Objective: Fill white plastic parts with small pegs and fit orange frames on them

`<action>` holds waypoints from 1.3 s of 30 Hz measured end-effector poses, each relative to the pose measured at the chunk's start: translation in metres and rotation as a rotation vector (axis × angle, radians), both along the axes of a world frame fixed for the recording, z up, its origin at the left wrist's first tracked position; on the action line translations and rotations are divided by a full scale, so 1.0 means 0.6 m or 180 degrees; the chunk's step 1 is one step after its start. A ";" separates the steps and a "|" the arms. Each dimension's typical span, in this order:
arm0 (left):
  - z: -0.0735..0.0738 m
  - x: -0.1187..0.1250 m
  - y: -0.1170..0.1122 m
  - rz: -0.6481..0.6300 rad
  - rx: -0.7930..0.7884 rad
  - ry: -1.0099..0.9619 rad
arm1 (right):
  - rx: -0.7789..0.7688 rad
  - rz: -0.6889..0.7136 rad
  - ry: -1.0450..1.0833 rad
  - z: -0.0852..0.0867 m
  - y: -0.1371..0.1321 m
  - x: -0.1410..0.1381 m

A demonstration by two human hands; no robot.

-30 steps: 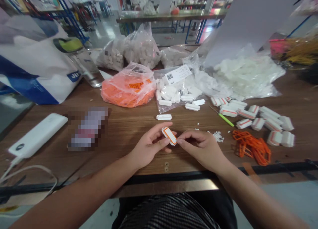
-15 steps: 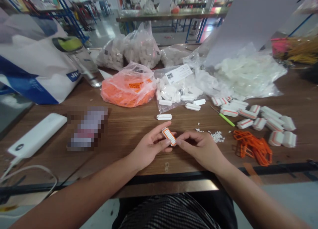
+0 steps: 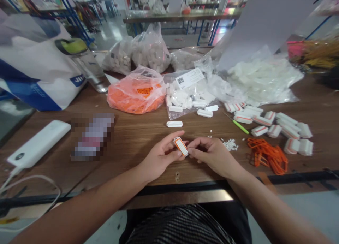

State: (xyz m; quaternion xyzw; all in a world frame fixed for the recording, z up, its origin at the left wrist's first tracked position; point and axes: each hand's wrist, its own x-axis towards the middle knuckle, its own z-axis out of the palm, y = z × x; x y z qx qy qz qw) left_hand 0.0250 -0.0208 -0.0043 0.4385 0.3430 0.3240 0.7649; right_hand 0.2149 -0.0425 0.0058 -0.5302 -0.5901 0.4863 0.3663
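My left hand (image 3: 156, 158) pinches a small white plastic housing with an orange ring (image 3: 181, 146) around its gridded face, tilted over the front of the table. At its lower right end, my right hand (image 3: 210, 154) has thumb and forefinger pressed together; whatever lies between them is hidden. Beyond the hands lies a single white housing (image 3: 174, 124). Tiny white pieces (image 3: 230, 144) are scattered right of my right hand, and a tangle of loose orange rings (image 3: 267, 155) lies further right.
White housings with orange lines (image 3: 282, 125) cluster at the right beside a green-handled pointed tool (image 3: 240, 126). Behind stand a bag of orange parts (image 3: 136, 92) and a bag of white housings (image 3: 189, 95). A bottle (image 3: 90, 65), white power bank (image 3: 39, 141) and blurred-out flat object (image 3: 94, 136) are left.
The housing has turned slightly in my left hand. My right fingers have shifted a little at its lower end and remain closed. The view has moved slightly.
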 end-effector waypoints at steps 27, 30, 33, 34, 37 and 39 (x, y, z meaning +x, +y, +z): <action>0.003 -0.006 -0.014 -0.0436 0.1140 0.0763 | 0.0362 -0.0209 0.0011 -0.009 -0.007 -0.014; 0.007 -0.011 -0.011 -0.0553 0.1769 0.1033 | 0.0260 -0.0180 0.0060 -0.003 -0.007 -0.013; 0.011 -0.014 -0.011 -0.0681 0.2092 0.1119 | -0.0075 -0.0139 0.0229 0.002 -0.005 -0.010; 0.011 -0.014 -0.011 -0.0726 0.2063 0.1108 | -0.0199 -0.0144 0.0291 0.002 -0.005 -0.010; 0.006 -0.012 -0.013 -0.0770 0.1672 0.0969 | -0.0435 -0.0177 0.0429 0.002 -0.004 -0.011; 0.001 -0.010 -0.014 -0.0722 0.1261 0.0756 | -0.0447 -0.0188 0.0454 0.000 -0.005 -0.012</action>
